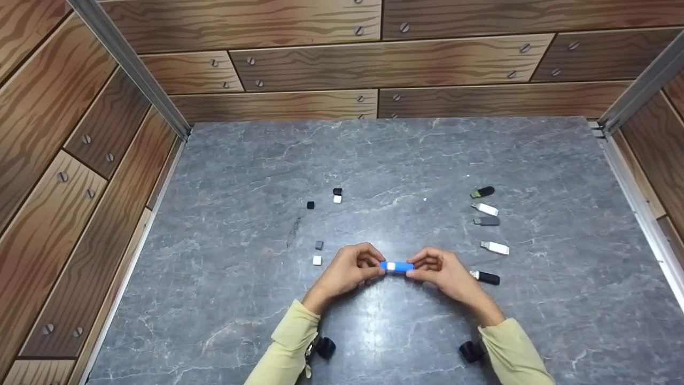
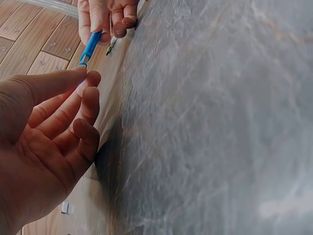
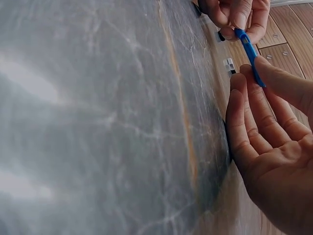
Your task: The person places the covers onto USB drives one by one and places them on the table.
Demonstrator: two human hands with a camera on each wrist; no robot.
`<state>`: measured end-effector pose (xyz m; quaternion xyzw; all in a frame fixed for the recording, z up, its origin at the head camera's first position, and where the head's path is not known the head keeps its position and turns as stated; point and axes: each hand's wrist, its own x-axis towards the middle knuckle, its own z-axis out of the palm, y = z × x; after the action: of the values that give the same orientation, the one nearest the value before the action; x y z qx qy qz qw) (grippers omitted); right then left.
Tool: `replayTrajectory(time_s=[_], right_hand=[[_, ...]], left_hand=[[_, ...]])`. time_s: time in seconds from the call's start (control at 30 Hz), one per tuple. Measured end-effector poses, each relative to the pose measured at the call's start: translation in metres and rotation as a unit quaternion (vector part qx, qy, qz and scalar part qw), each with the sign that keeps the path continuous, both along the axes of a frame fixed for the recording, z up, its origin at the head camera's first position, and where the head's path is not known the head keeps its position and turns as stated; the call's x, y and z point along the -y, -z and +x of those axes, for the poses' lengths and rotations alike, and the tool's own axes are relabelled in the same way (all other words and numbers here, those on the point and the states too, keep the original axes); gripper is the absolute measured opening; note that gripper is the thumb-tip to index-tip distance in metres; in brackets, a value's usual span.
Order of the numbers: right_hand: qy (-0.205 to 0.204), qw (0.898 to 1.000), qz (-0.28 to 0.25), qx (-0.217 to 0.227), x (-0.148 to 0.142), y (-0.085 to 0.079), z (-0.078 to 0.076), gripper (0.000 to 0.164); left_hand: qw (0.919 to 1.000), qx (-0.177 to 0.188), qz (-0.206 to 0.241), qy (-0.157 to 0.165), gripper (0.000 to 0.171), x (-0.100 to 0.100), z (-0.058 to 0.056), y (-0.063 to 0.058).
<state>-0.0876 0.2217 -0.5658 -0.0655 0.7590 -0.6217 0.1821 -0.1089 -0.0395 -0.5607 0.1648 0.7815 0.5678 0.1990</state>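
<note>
Between both hands, over the front middle of the table, is a blue USB stick (image 1: 404, 267). My right hand (image 1: 441, 271) pinches its body between thumb and fingertips. My left hand (image 1: 350, 270) pinches the small blue cap (image 1: 382, 266) at the other end, mostly hidden by the fingertips. Bright metal of the plug shows between cap and body. In the left wrist view the blue stick (image 2: 91, 45) slants up from the left thumb to the right fingers. The right wrist view has the stick (image 3: 249, 48) running from the right thumb up to the left fingertips.
Loose caps lie to the left: a black one (image 1: 310, 205), another black (image 1: 337, 191) beside a white (image 1: 337, 199), a grey (image 1: 319, 245) and a white (image 1: 317, 260). Several uncapped USB sticks form a column at right, including a black one (image 1: 489, 278) by the right wrist.
</note>
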Motion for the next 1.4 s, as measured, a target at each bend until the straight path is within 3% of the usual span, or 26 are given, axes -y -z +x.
replayTrajectory(time_s=[0.8,1.4], right_hand=[[-0.006,0.999,0.04,-0.022,0.006,0.0,0.002,0.029],[0.03,0.997,0.057,-0.043,0.017,0.0,0.006,0.025]], left_hand=[[0.9999,-0.012,0.006,0.009,0.017,-0.002,0.001,0.003],[0.9998,-0.017,-0.012,-0.002,0.014,-0.004,0.003,0.005]])
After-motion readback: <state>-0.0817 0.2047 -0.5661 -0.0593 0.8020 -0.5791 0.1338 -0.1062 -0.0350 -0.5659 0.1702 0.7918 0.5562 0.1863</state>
